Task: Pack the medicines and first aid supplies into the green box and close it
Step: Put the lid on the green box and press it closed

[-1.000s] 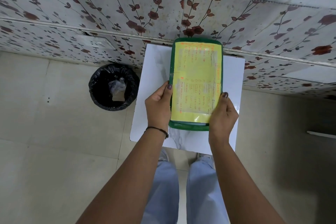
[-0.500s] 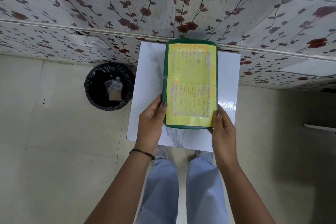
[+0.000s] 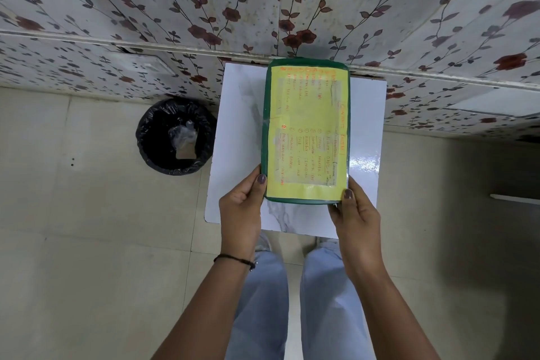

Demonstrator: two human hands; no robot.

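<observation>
Green box [image 3: 305,131], rounded plastic, lid shut, yellow handwritten sheet under glossy tape; sits on white marble-look counter [image 3: 233,140]. Left hand [image 3: 241,207] and right hand [image 3: 356,213] clasp its near corners, thumbs on top. Black-lined round bin [image 3: 174,136] on tiled floor.

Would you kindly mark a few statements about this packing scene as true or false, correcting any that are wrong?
1. Both hands hold the green box at its near end. True: the left hand and right hand grip its near corners.
2. A red sheet covers the box's top. False: the sheet is yellow, with orange handwriting.
3. A black-lined bin stands on the floor left of the white table. True.
4. The bin is empty. False: some crumpled plastic and a brownish scrap lie inside.
5. Loose medicines lie on the table. False: none are visible there.
</observation>
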